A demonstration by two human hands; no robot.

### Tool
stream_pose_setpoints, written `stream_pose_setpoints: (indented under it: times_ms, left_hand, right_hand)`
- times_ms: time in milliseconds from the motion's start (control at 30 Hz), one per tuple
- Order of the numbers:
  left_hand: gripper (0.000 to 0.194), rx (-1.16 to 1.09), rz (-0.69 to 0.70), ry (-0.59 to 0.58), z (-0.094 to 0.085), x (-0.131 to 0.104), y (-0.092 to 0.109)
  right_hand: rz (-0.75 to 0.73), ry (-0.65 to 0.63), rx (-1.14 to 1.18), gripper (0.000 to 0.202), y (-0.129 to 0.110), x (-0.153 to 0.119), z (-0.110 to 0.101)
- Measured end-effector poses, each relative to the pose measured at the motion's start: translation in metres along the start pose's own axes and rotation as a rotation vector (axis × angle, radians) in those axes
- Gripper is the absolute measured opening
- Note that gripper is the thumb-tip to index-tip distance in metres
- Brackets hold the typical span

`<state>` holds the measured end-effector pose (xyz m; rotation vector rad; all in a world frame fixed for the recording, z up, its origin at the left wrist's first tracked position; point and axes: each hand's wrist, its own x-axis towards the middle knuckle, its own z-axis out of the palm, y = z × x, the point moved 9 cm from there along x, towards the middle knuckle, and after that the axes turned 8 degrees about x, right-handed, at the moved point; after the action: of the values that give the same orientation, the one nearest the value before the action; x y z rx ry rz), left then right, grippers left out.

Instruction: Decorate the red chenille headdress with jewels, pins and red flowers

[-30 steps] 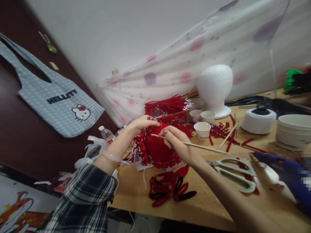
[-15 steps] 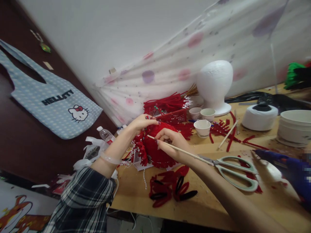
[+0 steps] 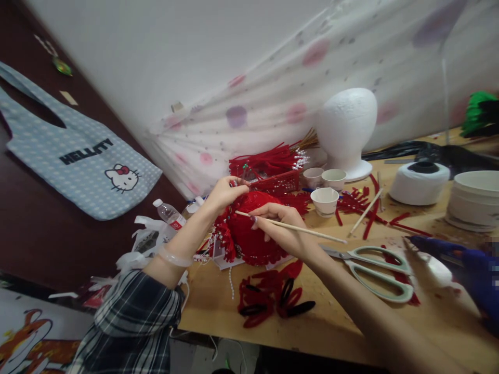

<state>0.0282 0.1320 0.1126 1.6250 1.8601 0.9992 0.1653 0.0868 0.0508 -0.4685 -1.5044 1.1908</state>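
A rounded red headpiece [image 3: 255, 241] with beads and red fringe along its edges stands on the table. At its upper left, my left hand [image 3: 228, 195] grips the rim, the thumb on top and the other fingers partly hidden. My right hand [image 3: 278, 221] pinches a thin wooden stick [image 3: 307, 229] like a pencil. The stick's tip meets or nearly meets the beaded left side of the headpiece; contact is hard to tell. In front lie red and black looped pieces [image 3: 288, 301]. Green-handled scissors [image 3: 374, 267] lie under or beside my right forearm.
Behind are a red basket [image 3: 278, 184] of red stems, small white cups [image 3: 325, 200] and a white foam head [image 3: 346, 132]. To the right stand a white spool [image 3: 420, 184], a stack of bowls [image 3: 477, 200] and a blue glue gun [image 3: 463, 265]. A plastic bottle [image 3: 169, 214] stands left.
The stick in my right hand lies flatter, its rear end raised off the scissors. My left hand stays on the headpiece. The whole view has shifted slightly.
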Motion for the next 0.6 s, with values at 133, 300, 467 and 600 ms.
stream_pose_setpoints:
  times_ms: [133,300,467,600]
  left_hand:
    - [0.010,-0.001,0.025,0.034,-0.002,0.000,0.000]
    - [0.009,-0.011,0.016,0.013,-0.001,-0.001,-0.002]
    - [0.008,-0.023,0.028,0.023,-0.002,-0.003,-0.004]
    - [0.013,-0.041,0.031,0.029,0.000,-0.005,-0.005]
  right_hand:
    - [-0.070,0.020,-0.044,0.015,-0.005,-0.003,-0.001]
    - [-0.215,-0.025,-0.131,0.010,-0.014,-0.009,0.005]
    - [-0.259,0.031,-0.180,0.010,-0.016,-0.012,0.002]
    - [-0.280,0.058,-0.211,0.010,-0.018,-0.013,0.002]
